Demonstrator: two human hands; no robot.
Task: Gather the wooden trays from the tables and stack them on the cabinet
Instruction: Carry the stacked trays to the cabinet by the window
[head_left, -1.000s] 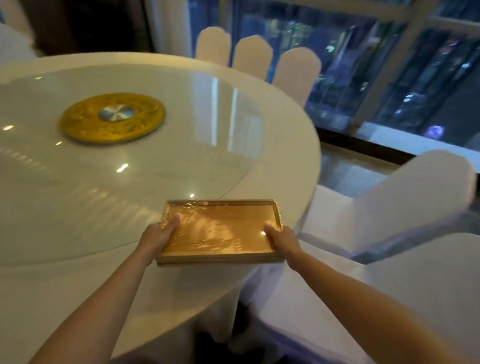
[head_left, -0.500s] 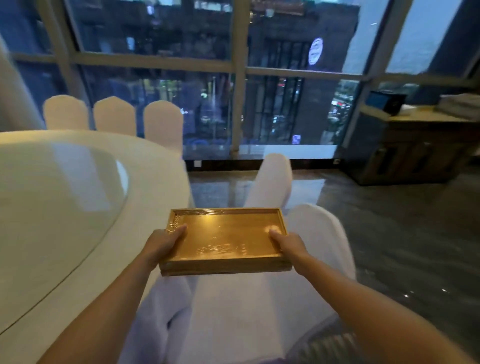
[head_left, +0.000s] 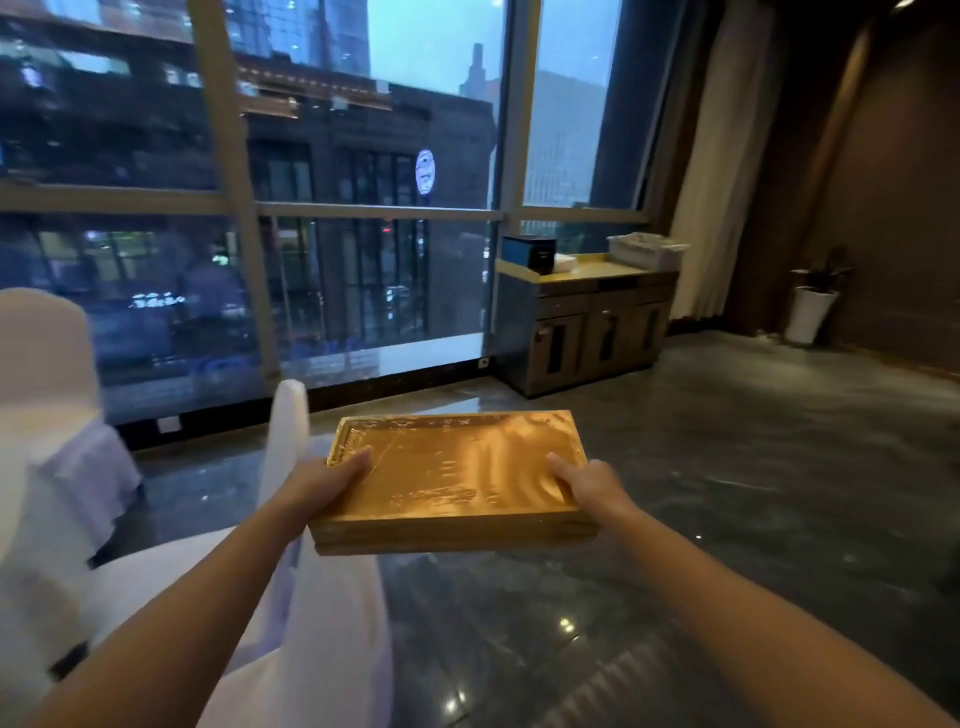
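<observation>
I carry a rectangular wooden tray (head_left: 457, 473) wrapped in shiny film, held level in the air in front of me. My left hand (head_left: 324, 486) grips its left edge with the thumb on top. My right hand (head_left: 589, 486) holds the right edge the same way. A low cabinet (head_left: 597, 322) with a yellowish top stands far ahead on the right, against the window.
On the cabinet top sit a dark box (head_left: 529, 252) and a white basket (head_left: 647, 249). White-covered chairs (head_left: 291, 571) stand left and below the tray. Dark glossy floor (head_left: 727, 493) stretches toward the cabinet. A white planter (head_left: 808, 312) stands by the far right wall.
The tray has left the round table, still held in both hands. My view has swung right, so the table is out of sight and the cabinet is now ahead.
</observation>
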